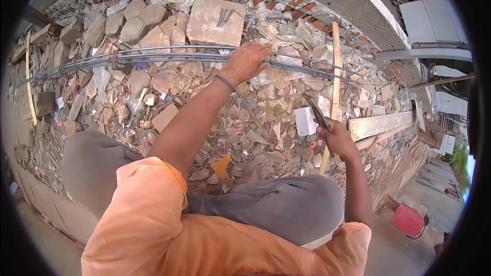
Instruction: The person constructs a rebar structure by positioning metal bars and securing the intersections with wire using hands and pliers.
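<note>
A bundle of long steel reinforcing bars [194, 57] runs across the rubble in front of me. Several bent wire or steel ties [113, 57] go around it toward the left. My left hand [249, 60] lies over the bars near their middle, with its fingers curled round them. Lower and to the right, my right hand [335, 138] grips a pair of dark pincers [319, 112], jaws pointing up and away from the bars' right part. Just beside the pincers sits a white block-like piece [305, 121] on the rubble.
Wooden strips [336, 66] lie under the bars at right and far left. A stone slab [215, 23] with several loose metal rods [224, 17] is beyond them. Broken stone covers the ground. A plank [381, 124] lies right; a person in red shorts [407, 220] is lower right.
</note>
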A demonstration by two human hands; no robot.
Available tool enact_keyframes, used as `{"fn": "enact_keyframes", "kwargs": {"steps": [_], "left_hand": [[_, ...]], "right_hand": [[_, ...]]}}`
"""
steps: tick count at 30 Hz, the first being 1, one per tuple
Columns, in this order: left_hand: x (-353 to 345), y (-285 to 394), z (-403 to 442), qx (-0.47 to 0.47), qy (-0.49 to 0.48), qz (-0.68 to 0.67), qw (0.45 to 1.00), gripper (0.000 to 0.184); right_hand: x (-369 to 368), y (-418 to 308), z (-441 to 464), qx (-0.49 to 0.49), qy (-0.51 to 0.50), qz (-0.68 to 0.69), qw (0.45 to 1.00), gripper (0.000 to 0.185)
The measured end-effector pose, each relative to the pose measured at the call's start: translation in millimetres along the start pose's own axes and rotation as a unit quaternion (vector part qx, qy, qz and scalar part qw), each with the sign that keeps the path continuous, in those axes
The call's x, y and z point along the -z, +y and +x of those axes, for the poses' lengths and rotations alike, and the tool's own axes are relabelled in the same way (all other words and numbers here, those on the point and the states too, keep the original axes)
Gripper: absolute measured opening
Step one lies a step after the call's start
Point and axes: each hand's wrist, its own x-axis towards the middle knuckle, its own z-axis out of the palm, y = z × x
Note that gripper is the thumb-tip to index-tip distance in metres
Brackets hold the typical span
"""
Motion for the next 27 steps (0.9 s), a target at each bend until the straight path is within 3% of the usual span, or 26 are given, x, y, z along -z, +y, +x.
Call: {"fn": "enact_keyframes", "kwargs": {"steps": [3,5,7,8,10,14,17,19,21,23,25,27], "left_hand": [[-3,2,-2,0.015,0.004,-0.020,1.000,0.029],[-7,0,-5,0.020,0.019,-0.035,0.999,0.024],[-6,2,-4,0.031,0.028,-0.036,0.998,0.023],[-5,1,-4,0.036,0.031,-0.034,0.998,0.023],[-6,-1,-2,0.047,0.030,-0.036,0.998,0.024],[-8,-2,-1,0.058,0.013,-0.051,0.997,0.024],[-12,-4,-1,0.033,0.049,-0.051,0.997,0.024],[0,-2,4,0.040,0.010,-0.068,0.997,0.026],[-7,-5,5,0.034,-0.024,-0.059,0.997,0.032],[-7,-4,8,0.048,-0.068,-0.063,0.995,0.038],[-6,-2,9,0.055,-0.073,-0.058,0.994,0.040],[-6,-4,8,0.059,-0.071,-0.044,0.995,0.040]], "right_hand": [[20,-60,15,0.111,0.102,-0.245,0.958,0.037],[31,-118,34,-0.010,0.060,-0.373,0.926,0.045],[31,-121,66,0.075,0.100,-0.462,0.878,0.045],[29,-136,74,0.049,0.077,-0.482,0.872,0.045],[17,-165,87,-0.005,0.035,-0.513,0.858,0.045],[17,-168,93,-0.020,0.055,-0.565,0.823,0.046],[8,-188,85,-0.076,0.053,-0.514,0.853,0.044],[0,-170,97,-0.083,0.064,-0.488,0.867,0.046],[-12,-167,95,-0.101,0.105,-0.528,0.837,0.042],[-6,-182,89,-0.146,0.024,-0.514,0.845,0.051],[-18,-165,99,-0.152,0.080,-0.517,0.839,0.051],[-15,-163,93,-0.149,0.060,-0.504,0.849,0.052]]}}
